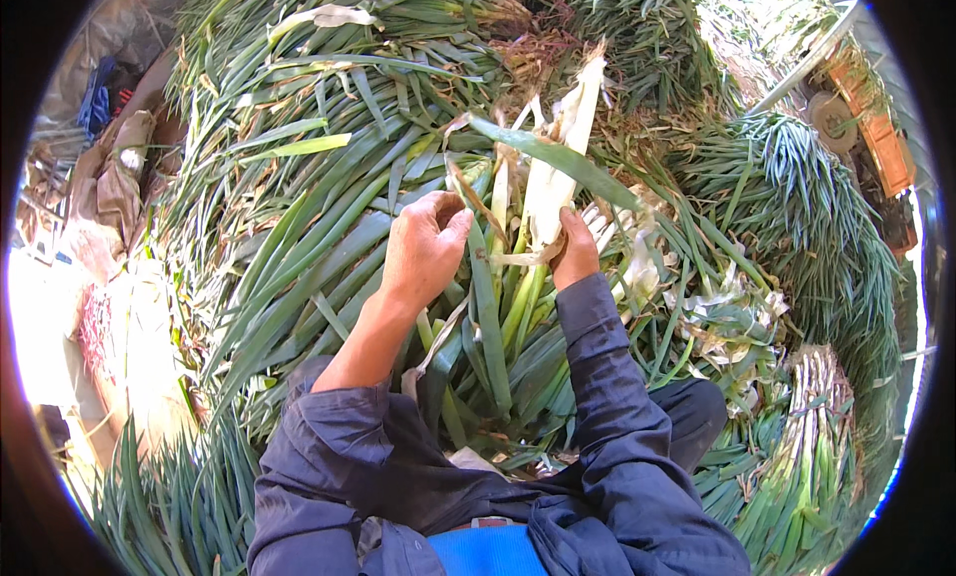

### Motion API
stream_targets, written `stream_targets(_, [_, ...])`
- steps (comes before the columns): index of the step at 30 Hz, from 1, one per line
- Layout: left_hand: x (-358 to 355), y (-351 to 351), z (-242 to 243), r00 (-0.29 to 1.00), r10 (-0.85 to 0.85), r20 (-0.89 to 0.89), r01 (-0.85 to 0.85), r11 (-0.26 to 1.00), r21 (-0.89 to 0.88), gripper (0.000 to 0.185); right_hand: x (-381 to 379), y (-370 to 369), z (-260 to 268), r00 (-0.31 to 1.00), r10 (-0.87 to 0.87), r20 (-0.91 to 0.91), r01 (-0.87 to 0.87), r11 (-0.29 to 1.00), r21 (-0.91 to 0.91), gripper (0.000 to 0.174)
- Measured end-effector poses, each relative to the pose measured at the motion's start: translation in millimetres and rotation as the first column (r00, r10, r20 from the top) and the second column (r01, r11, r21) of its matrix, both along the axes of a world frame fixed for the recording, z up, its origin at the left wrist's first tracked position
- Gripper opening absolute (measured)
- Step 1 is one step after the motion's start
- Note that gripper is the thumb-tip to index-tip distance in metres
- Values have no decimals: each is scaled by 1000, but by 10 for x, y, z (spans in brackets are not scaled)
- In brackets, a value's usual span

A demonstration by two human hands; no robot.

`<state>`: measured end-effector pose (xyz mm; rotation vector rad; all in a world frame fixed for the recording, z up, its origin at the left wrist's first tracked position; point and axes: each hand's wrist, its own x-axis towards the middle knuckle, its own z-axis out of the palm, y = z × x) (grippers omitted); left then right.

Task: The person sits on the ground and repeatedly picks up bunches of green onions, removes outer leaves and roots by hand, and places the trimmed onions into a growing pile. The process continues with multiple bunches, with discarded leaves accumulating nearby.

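My right hand (576,249) is closed around the lower part of pale green onion stalks (556,173). Their white shafts point up and away from me, with roots at the far end, and green leaves hang below toward my lap. A broad loose leaf (560,158) lies across the white shafts. My left hand (429,240) is just left of them, thumb and forefinger curled towards each other. Its fingertips meet a long green leaf (487,315); whether they pinch it is unclear. A dry brownish leaf strip (478,202) runs between the hand and the stalks.
A large heap of green onions (321,180) spreads ahead and left. More leafy bundles (792,210) are stacked at right. Papery peelings (732,315) lie right of my arm, near a tied bundle (814,412) with white stalks. An orange vehicle part (870,128) shows at far right.
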<state>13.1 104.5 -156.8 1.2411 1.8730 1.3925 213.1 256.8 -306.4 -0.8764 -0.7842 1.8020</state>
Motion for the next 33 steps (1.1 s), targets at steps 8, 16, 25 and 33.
stream_targets(8, [77, -1, -259, 956, -232, -178, 198, 962, -190, 29, -63, -257, 424, 974, -63, 219, 14, 976, 219, 24])
stream_targets(16, [576, -98, -375, 754, -637, -162, 577, 760, -301, 33, -253, -265, 481, 899, -214, 382, 43, 912, 408, 25])
stream_targets(25, [828, -94, -649, 977, -181, 113, 198, 967, -160, 54, -483, -721, 1413, 993, 76, 85, -99, 946, 308, 28])
stream_targets(33, [769, -322, -454, 192, -665, 721, 941, 334, 57, 35, 347, -119, 2411, 860, 414, -298, -272, 866, 419, 69])
